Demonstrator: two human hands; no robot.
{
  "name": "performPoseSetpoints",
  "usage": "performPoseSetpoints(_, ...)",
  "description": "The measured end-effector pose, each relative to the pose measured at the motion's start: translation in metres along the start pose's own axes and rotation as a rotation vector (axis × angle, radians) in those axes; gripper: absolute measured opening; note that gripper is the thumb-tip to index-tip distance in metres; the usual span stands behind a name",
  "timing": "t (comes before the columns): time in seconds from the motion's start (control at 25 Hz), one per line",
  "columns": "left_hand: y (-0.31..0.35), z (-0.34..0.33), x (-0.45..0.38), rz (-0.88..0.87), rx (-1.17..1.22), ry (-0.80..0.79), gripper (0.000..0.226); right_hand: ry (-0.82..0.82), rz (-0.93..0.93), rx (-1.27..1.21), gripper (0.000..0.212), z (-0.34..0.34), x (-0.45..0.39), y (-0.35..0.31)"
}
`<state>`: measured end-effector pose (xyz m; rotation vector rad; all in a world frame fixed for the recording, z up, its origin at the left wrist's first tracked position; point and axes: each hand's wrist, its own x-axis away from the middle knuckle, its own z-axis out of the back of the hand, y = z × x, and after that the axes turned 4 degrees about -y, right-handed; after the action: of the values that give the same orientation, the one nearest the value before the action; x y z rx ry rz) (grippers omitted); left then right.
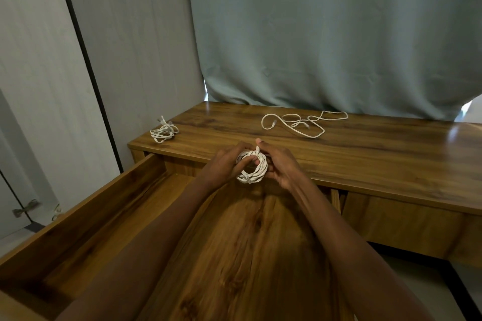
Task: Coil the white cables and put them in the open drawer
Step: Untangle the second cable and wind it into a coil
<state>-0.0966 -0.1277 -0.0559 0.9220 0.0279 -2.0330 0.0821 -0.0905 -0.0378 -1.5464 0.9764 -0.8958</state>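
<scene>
A tight white coiled cable (252, 167) is held between both hands above the inner end of the open wooden drawer (86, 219). The fingers of the left hand (226, 161) are curled around the left side of the coil, and the right hand (280, 164) is closed on its right side, with the thumb raised. On the brown wooden desk top (365, 154), a second bundled white cable (163, 131) is seen at the left corner. A loose uncoiled white cable (303, 122) is lying further back, near the grey-green curtain (326, 34).
</scene>
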Motion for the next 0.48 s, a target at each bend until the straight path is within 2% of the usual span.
performPoseSetpoints(0.04, 0.000, -0.002, 0.000, 0.007, 0.021, 0.034, 0.027, 0.034, 0.065, 0.036, 0.043, -0.002, 0.001, 0.002)
performPoseSetpoints(0.12, 0.002, -0.004, -0.001, 0.145, 0.123, 0.113, 0.022, 0.087, 0.263, 0.115, 0.038, -0.006, 0.003, 0.006)
performPoseSetpoints(0.2, -0.002, -0.003, -0.006, 0.353, 0.230, 0.160, 0.020, 0.005, 0.423, 0.228, 0.039, -0.007, 0.000, 0.012)
performPoseSetpoints(0.32, -0.011, 0.004, -0.016, 0.513, 0.265, 0.103, 0.021, -0.041, 0.454, 0.427, 0.032, -0.007, -0.006, 0.020)
performPoseSetpoints(0.48, -0.008, 0.007, -0.015, 0.494, 0.264, 0.021, 0.022, 0.055, 0.455, 0.776, 0.040, -0.007, -0.005, 0.020)
